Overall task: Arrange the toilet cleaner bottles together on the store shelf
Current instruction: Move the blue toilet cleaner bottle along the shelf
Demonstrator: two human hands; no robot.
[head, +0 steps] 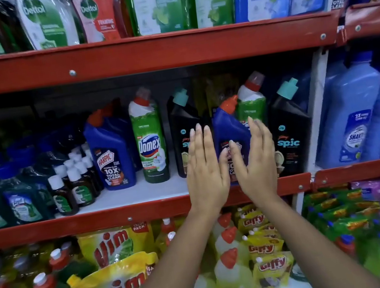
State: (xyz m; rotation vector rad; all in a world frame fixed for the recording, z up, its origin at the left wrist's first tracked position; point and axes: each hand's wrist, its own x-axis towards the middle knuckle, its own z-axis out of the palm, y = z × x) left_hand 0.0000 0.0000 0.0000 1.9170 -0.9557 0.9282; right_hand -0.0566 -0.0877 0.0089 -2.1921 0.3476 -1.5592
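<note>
Bottle in hand: a blue Harpic bottle [230,135] is standing on the middle shelf [145,213], near its front edge, between the two hands.
Left grip: the left hand [203,166] is reaching in flat, fingers straight and spread, palm toward the bottle's left side; whether it is touching, I cannot tell.
Right grip: the right hand [256,158] is hovering open on the other side, fingers loosely fanned, pinching nothing.
Handling: the bottle is looking like stiff plastic, probably full and fairly heavy, with glossy walls that may be slippery; taking hold around the wide lower body with both palms seems safer than the angled red-capped neck.
Neighbours: a black Spic bottle [183,130] is standing just left, a green Domex bottle [252,101] just behind, and another black Spic bottle [291,127] just right.
Further out: a second Domex bottle [149,137] and a row of Harpic bottles [112,153] are standing to the left, with a gap of bare shelf between them and this cluster.
Judgement: the matching brands are sitting apart, so grouping is not yet done.
</note>
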